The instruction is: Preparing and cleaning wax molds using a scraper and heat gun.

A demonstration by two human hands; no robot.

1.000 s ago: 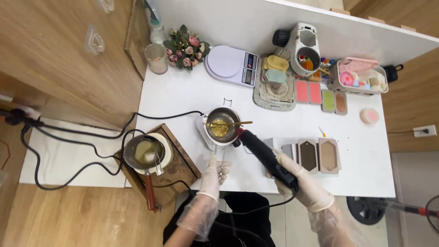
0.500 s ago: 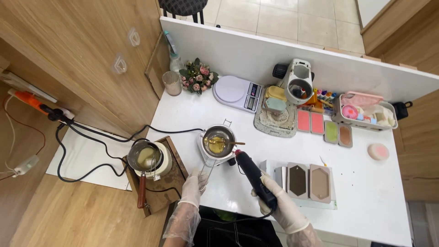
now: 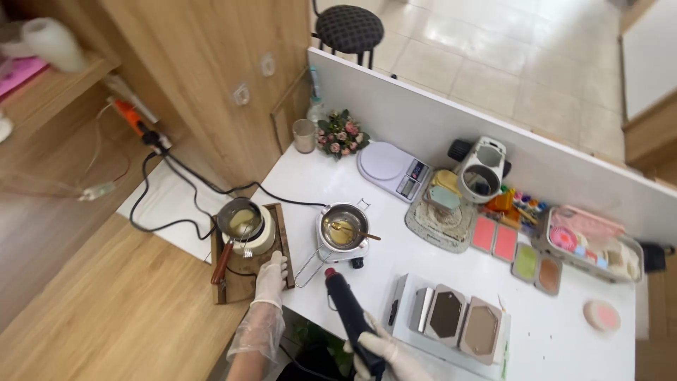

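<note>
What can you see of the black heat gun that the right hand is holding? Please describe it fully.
The heat gun is a long, black tool, plastic by its look, with a small red tip at the nozzle. The gloved right hand grips its rear end near the bottom edge of the picture. It lies slanted above the white table, nozzle toward the small metal pot on its warmer, not touching it. Its cord is not clearly visible.

Shiny metal pot (image 3: 343, 227), matt wooden board (image 3: 243, 282).
</note>
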